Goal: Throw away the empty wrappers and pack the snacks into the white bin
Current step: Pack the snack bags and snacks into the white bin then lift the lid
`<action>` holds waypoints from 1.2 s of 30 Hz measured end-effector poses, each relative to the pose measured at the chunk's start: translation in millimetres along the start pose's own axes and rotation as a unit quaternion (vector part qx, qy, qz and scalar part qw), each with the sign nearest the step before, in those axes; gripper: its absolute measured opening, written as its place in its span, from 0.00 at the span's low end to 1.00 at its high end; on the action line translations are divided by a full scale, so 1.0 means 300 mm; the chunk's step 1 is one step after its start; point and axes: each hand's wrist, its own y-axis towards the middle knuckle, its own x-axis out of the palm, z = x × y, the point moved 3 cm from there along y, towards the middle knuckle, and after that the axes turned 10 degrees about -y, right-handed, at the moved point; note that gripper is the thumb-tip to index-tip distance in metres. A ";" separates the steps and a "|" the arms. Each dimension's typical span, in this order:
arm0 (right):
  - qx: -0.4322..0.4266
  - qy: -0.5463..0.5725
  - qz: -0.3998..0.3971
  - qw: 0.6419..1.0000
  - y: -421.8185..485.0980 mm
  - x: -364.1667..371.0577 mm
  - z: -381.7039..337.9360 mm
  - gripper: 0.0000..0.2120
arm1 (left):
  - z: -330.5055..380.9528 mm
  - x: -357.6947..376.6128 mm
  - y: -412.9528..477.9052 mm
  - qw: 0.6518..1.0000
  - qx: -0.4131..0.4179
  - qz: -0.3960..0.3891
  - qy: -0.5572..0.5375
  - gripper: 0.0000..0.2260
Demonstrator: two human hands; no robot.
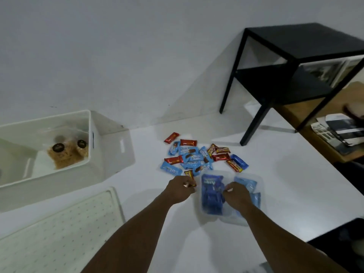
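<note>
Though blurry, white bin [115, 152] holds — prob. — cookies [64, 155].

One white bin [112, 146], one black table [307, 41], four red bars [188, 142], two hands [179, 189].

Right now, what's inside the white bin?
The white bin holds two clear packs of brownish snacks, each with a round black label, at its right end. What lies under them is covered, and the bin's left end is out of frame.
</note>
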 end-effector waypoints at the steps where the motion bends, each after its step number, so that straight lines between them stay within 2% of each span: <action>1: -0.011 -0.004 -0.011 1.000 0.011 0.010 0.033 0.06 | -0.003 0.058 0.010 1.000 -0.009 -0.006 0.000 0.10; 3: -0.019 -0.003 -0.008 1.000 0.037 0.024 0.086 0.05 | -0.012 0.156 0.026 1.000 -0.023 -0.008 -0.002 0.10; 5: -0.027 0.020 0.007 0.999 0.057 0.021 0.111 0.09 | -0.031 0.230 0.037 0.999 -0.041 -0.004 -0.008 0.12; 9: -0.087 -0.093 0.045 0.991 0.077 0.025 0.108 0.15 | -0.080 0.278 0.043 0.997 -0.057 0.049 0.019 0.17; 12: -0.106 -0.156 0.029 0.982 0.065 0.053 0.089 0.17 | -0.096 0.261 0.026 0.993 -0.062 0.087 0.040 0.19; 17: -0.126 -0.188 -0.010 0.974 0.045 0.088 0.043 0.16 | -0.142 0.214 -0.027 0.986 -0.105 0.126 -0.003 0.22; 20: -0.136 -0.159 -0.008 0.978 0.035 0.086 0.021 0.15 | -0.139 0.187 -0.055 0.983 -0.085 0.160 -0.006 0.24; 25: -0.185 0.001 0.039 0.982 0.050 0.008 0.047 0.09 | -0.027 0.173 -0.046 0.986 -0.021 0.166 0.010 0.22; 28: -0.194 0.061 0.070 0.977 0.069 -0.093 0.101 0.08 | 0.075 0.225 0.004 0.989 0.024 0.144 0.026 0.22; 31: -0.167 0.091 0.094 0.977 0.090 -0.183 0.195 0.07 | 0.168 0.326 0.035 0.992 0.058 0.110 0.020 0.20; 36: -0.139 0.092 0.023 0.986 0.098 -0.170 0.382 0.10 | 0.130 0.484 0.051 0.996 0.059 0.057 0.017 0.21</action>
